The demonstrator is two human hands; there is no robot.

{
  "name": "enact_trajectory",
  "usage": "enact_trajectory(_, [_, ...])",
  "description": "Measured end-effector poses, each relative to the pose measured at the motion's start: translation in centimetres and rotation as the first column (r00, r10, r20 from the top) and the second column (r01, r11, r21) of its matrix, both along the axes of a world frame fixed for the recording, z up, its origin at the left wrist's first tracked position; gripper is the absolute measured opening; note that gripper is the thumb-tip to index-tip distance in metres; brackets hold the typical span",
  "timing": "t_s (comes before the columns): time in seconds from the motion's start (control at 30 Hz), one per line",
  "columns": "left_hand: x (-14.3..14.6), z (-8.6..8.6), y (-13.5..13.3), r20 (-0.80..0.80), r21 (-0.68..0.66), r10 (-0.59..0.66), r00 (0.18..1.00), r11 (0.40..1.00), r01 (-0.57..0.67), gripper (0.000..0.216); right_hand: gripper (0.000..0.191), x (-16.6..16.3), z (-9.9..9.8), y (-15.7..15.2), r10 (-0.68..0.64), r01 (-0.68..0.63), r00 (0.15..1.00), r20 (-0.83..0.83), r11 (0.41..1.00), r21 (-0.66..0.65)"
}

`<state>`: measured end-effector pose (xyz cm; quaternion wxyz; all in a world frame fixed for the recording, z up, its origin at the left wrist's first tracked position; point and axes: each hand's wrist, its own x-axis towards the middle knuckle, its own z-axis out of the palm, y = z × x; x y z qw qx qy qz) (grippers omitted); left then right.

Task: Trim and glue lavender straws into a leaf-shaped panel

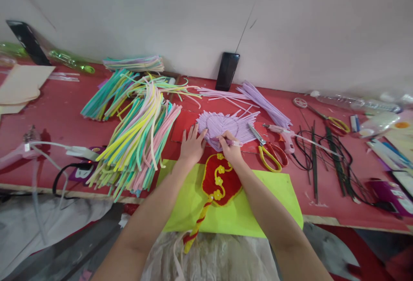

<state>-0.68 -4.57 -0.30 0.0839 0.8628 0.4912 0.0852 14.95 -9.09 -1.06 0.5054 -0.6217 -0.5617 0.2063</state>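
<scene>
A mat of lilac pipe cleaners (pixel 217 121), laid side by side in a slanting pattern, rests on a red board (pixel 181 127). A dark curved outline shows on the mat. My left hand (pixel 192 144) lies on the mat's left edge with fingers spread. Closed around a pinkish pen (pixel 235 143), my right hand (pixel 229 143) is at the mat's lower edge; the tip is hard to see. Just below lies a red fan-shaped piece (pixel 222 186) with yellow trim, flowers and a striped handle, partly behind my right forearm. Scissors (pixel 267 149) with yellow and red handles touch the mat's right side.
Multicoloured pipe cleaners (pixel 138 130) are heaped at left; loose lilac ones (pixel 264 102) lie behind. A phone (pixel 227 71) leans on the wall. To the right are a glue gun (pixel 285 137), its cord and more scissors (pixel 337 125). Yellow-green cloth (pixel 274 203) covers the front edge.
</scene>
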Motion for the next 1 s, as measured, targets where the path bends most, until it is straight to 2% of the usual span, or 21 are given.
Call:
enact_trajectory(0.13, [-0.1,-0.1,0.0,0.021,-0.007,-0.009,1.000,1.000,0.010,0.049,0.017,-0.2,-0.2,-0.2,-0.010,0.010,1.000,0.009,0.999,0.047])
enact_trajectory(0.3, [-0.2,0.3,0.7,0.124,-0.001,-0.031,0.992,1.000,0.031,0.051,0.013,0.1,0.0,-0.2,-0.001,-0.033,0.974,0.228,0.989,0.145])
enact_trajectory(0.4, [-0.1,0.9,1.9,0.158,-0.047,-0.022,0.987,0.998,0.030,0.052,0.012,1.2,0.4,0.1,0.070,-0.165,0.907,0.415,0.966,0.198])
enact_trajectory(0.53, [0.3,1.3,3.5,0.125,-0.124,-0.102,0.987,0.985,0.118,0.053,0.014,2.4,0.5,0.1,0.164,-0.314,0.781,0.603,0.937,0.153])
enact_trajectory(0.73, [0.8,0.6,4.3,0.026,-0.097,-0.149,0.989,0.984,0.150,0.053,0.015,1.9,0.0,-0.6,0.149,-0.304,0.734,0.663,0.944,0.125])
enact_trajectory(0.9, [1.0,0.7,4.6,0.007,-0.075,-0.156,0.988,0.985,0.156,0.051,0.016,1.0,-0.3,-0.8,0.161,-0.353,0.726,0.668,0.921,0.162])
enact_trajectory(1.0, [0.9,0.7,4.8,0.001,-0.088,-0.166,0.986,0.982,0.166,0.051,0.017,0.6,-0.5,-0.7,0.156,-0.357,0.694,0.703,0.923,0.147])
